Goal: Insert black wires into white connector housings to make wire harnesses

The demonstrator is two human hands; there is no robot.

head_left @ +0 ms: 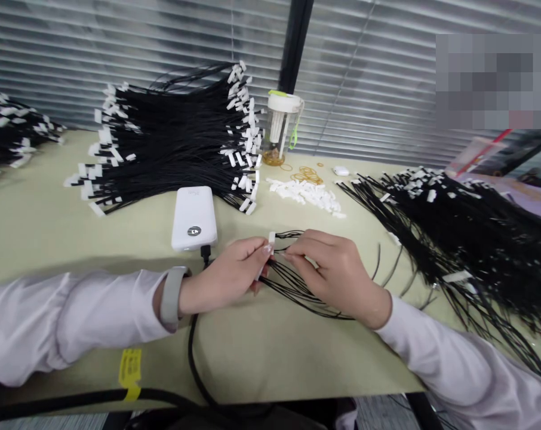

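Observation:
My left hand [234, 270] pinches a small white connector [271, 239] at the end of a thin black wire. My right hand [331, 266] meets it from the right, fingertips closed on the black wires [297, 286] just beside the connector. A small bunch of these wires loops under both hands on the pale green table [37, 221]. A grey band sits on my left wrist [171, 295]. Both sleeves are white.
A white power bank [194, 218] with a black cable [194, 352] lies just behind my left hand. A big pile of finished wires [172, 137] sits behind it, loose wires [467, 239] at right, white connectors [309, 194], rubber bands [307, 174] and a clear jar [282, 128].

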